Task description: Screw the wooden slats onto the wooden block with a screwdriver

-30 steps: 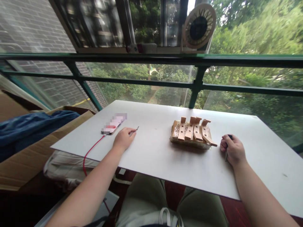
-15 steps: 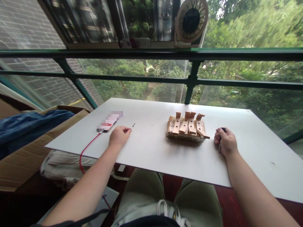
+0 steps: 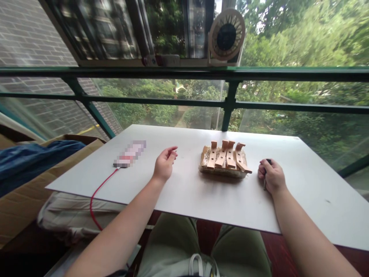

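Observation:
My left hand [image 3: 164, 165] is raised a little over the white table, left of the wooden pieces. Its thumb and index finger pinch a small dark screw [image 3: 175, 151], of which only a bit shows. My right hand [image 3: 271, 175] rests at the right, wrapped round a screwdriver [image 3: 265, 184] with a black handle; its metal shaft points down toward me. Between my hands, several curved wooden hooks [image 3: 212, 156] with drilled holes lie side by side on a package wrapped in clear plastic [image 3: 223, 175]. The rightmost hook overhangs the package's edge.
A phone [image 3: 131, 154], blurred out, lies on the table [image 3: 184, 196] at the left with a red cable [image 3: 95, 196] running over the edge. An open cardboard box [image 3: 57, 169] with blue cloth stands beyond the left side. A round fan [image 3: 226, 36] sits behind the green railing [image 3: 173, 73].
My left hand has moved right and lifted, and the screw that lay by its fingertips has left the tabletop. My right hand keeps its grip on the screwdriver. The camera view has shifted slightly.

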Motion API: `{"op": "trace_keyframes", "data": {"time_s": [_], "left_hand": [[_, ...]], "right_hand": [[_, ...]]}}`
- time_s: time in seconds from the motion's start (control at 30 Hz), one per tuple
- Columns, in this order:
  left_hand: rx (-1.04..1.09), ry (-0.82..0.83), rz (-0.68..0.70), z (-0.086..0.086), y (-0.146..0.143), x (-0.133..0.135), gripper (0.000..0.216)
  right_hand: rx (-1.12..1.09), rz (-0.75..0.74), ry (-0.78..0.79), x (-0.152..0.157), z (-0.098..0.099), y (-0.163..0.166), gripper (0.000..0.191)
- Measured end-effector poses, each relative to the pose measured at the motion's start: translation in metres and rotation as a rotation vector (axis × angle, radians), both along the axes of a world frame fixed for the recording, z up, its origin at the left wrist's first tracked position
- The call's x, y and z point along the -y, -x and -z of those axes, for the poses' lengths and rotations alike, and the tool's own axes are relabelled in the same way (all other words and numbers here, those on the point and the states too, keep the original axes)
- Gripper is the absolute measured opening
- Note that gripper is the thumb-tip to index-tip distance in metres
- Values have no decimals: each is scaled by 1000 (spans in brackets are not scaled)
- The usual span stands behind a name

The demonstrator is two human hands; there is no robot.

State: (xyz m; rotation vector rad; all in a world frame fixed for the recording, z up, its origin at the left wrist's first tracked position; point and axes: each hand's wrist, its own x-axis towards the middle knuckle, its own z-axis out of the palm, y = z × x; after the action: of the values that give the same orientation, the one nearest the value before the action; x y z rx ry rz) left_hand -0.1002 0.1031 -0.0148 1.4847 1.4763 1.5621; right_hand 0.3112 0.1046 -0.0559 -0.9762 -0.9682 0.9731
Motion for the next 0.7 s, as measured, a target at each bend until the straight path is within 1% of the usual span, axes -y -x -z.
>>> {"op": "trace_keyframes", "data": {"time_s": [0.07, 0.17, 0.27, 0.37, 0.47, 0.57, 0.7], "left_hand": [[80, -46, 92, -9, -30, -12, 39], [107, -151, 205, -19, -68, -29, 29], [95, -228, 277, -20, -90, -39, 25], [41, -264, 287, -13, -96, -40, 23], [-27, -273, 355, -6, -92, -35, 21], [-61, -275, 415, -5, -87, -32, 18], [-78, -277, 447, -5, -84, -35, 15]], "right_hand": [[-8, 10, -1, 0, -1, -1, 22], [-12, 21, -1, -1, -1, -1, 23], [-9, 28, 0, -2, -2, 1, 23], [-6, 38, 5, -3, -3, 2, 23], [-8, 46, 14, -4, -4, 3, 23], [-12, 48, 25, -5, -3, 3, 22], [-8, 54, 37, -4, -3, 3, 20]]}}
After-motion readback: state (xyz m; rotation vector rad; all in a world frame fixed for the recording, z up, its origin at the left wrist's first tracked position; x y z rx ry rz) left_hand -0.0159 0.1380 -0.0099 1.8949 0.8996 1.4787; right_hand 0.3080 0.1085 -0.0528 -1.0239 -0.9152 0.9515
